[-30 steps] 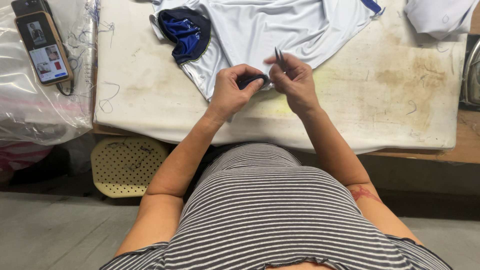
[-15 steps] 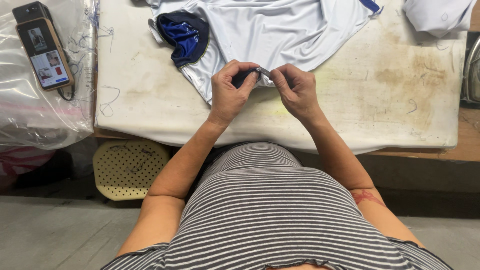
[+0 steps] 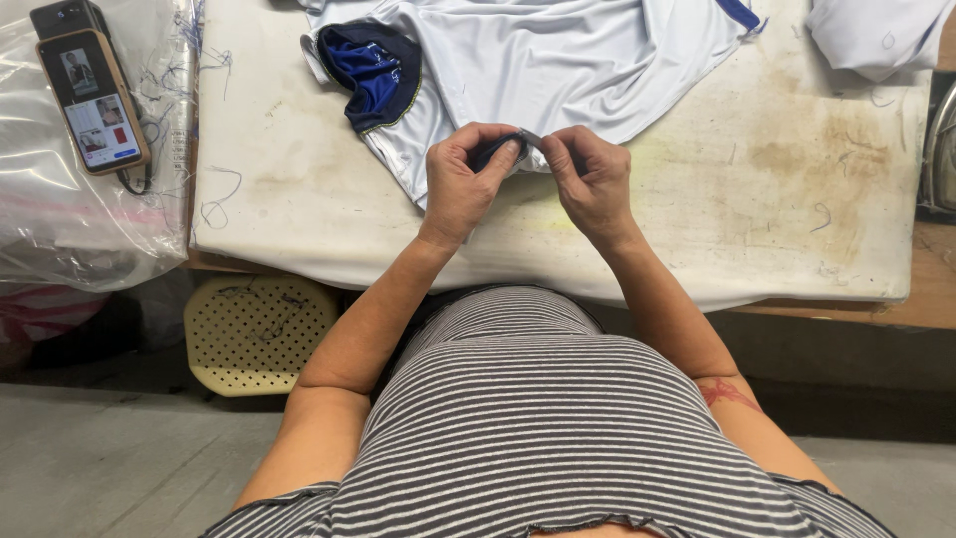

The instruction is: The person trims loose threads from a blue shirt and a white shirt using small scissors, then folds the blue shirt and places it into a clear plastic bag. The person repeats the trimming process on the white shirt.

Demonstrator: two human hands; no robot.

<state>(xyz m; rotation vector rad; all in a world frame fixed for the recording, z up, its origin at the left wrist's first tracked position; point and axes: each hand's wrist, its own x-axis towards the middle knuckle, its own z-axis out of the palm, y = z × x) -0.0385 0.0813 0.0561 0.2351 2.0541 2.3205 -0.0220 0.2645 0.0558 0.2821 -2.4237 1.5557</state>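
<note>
Head view: left hand and right hand pinch a white jersey's dark cuff over the stained padded counter; a phone lies far left, grey floor below.

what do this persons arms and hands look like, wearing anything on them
Both arms are bare from the shoulder down: no gloves, watch or rings visible. The left hand and right hand are uncovered. A sleeveless top with thin black-and-white stripes ends at the shoulders. A reddish mark, possibly a tattoo, shows on the right upper arm.

Stained white table, white garment
</note>
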